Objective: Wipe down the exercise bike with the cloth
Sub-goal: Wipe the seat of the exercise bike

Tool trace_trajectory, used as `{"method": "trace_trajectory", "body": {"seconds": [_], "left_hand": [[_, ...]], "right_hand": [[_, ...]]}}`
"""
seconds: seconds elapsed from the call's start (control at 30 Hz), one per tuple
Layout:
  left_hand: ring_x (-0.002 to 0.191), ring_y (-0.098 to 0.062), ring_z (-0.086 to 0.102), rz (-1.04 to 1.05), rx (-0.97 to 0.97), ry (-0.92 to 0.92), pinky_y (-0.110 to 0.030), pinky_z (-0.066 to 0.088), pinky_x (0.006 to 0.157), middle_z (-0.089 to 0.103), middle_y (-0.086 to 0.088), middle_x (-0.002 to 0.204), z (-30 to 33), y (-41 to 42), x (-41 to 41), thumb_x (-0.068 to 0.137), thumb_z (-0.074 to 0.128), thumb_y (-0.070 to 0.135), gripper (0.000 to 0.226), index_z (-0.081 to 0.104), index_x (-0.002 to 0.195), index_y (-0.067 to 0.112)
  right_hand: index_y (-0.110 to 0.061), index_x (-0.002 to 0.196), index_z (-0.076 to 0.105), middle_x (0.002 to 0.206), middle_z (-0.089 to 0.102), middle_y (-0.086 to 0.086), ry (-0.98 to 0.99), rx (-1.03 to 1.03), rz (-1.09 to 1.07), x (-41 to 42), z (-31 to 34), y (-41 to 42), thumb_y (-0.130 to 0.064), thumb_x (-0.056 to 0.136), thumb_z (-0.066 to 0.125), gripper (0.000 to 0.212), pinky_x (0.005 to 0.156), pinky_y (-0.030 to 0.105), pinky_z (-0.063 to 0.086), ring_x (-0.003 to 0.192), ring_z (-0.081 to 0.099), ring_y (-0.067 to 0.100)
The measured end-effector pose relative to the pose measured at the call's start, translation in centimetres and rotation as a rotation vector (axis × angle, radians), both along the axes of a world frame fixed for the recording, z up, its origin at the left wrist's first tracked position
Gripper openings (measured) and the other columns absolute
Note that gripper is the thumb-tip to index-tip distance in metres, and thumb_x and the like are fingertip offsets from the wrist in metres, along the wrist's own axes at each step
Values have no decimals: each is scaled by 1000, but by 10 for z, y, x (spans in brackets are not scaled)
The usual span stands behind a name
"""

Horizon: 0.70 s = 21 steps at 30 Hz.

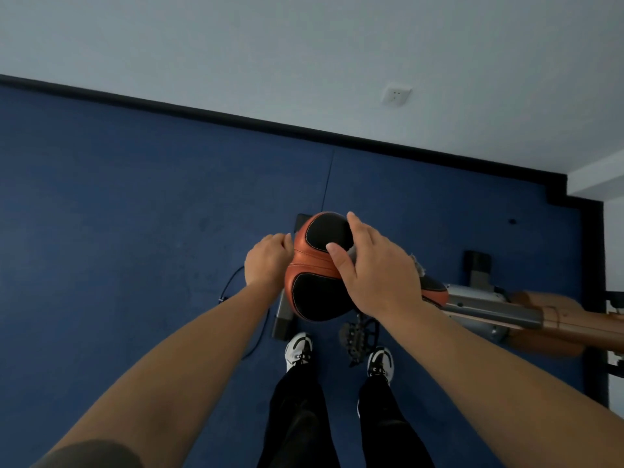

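My right hand (378, 268) is pressing the cloth (417, 265) flat on the saddle (319, 265). My left hand (268, 260) is gripping its left edge. Blue floor (135, 214) is lying open leftward.

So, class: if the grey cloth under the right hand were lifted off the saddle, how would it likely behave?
The cloth probably hangs limp: its frayed edge droops past the right hand. It looks light, flattened under one palm. On the smooth saddle, steadied by the left hand, it likely slides easily.

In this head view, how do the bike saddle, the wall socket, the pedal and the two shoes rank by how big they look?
1. saddle, partly hidden by the hands
2. pedal
3. left shoe and right shoe, which look alike and close to the pedal
4. wall socket, though it sits farthest away
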<state>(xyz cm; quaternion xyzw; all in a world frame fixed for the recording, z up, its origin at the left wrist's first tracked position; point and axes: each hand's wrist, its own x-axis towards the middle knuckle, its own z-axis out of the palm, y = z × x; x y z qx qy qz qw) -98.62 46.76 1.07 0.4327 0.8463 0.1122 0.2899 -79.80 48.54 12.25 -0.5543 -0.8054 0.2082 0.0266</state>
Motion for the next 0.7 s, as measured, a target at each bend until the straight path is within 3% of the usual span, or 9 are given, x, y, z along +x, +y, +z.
{"method": "trace_trajectory", "body": {"seconds": [0.1,0.2,0.33,0.4,0.47,0.5,0.57,0.7], "left_hand": [[63,-16,53,-91,11,95,-33,43,57,56,4,72,1,-2,-2,92,41,28,31,59,70,15],[66,-14,52,-195,-1,177,-32,41,58,53,7,72,-3,-3,-4,94,42,33,30,56,72,19],[83,-13,60,-291,72,246,-31,50,70,61,9,88,-9,-8,-8,93,44,40,21,59,94,26],[109,-14,57,-274,132,205,-34,49,88,62,6,114,-11,-9,-8,94,45,42,31,56,119,27],[139,-16,35,-275,105,205,-39,36,110,47,4,144,-14,-10,-8,96,40,49,49,40,141,30],[145,-16,24,-283,79,214,-39,27,116,38,3,152,-15,-11,-9,98,37,52,55,32,147,30],[149,-17,14,-288,46,214,-39,17,118,29,1,158,-16,-11,-11,99,35,53,59,25,152,29],[148,-20,15,-291,65,212,-42,15,119,30,-2,158,-14,-9,-10,98,41,46,59,25,152,28]], "right_hand": [[-15,155,32,155,43,9,29,12,60,1,0,-9,-64,99,18,76,116,40,32,144,39,25],[-12,155,32,161,32,10,92,65,181,-13,0,-10,-56,103,27,68,124,37,14,152,22,25],[-12,154,34,162,30,14,119,113,329,-55,-1,-1,-44,104,42,60,123,47,21,152,23,27],[-15,156,30,164,24,15,38,119,299,-71,-1,3,-45,103,40,62,122,50,19,153,19,30],[-17,157,26,165,19,15,-59,114,204,-74,0,5,-52,101,33,66,122,56,13,153,14,32],[-18,157,25,166,18,15,-100,104,157,-72,1,4,-56,100,29,69,122,58,11,153,13,34],[-20,157,24,165,20,15,-146,62,73,-62,1,2,-60,99,25,71,121,61,10,153,15,34],[-23,157,23,161,32,14,-173,18,9,-31,1,-7,-64,97,23,73,116,57,28,146,35,32]]}}
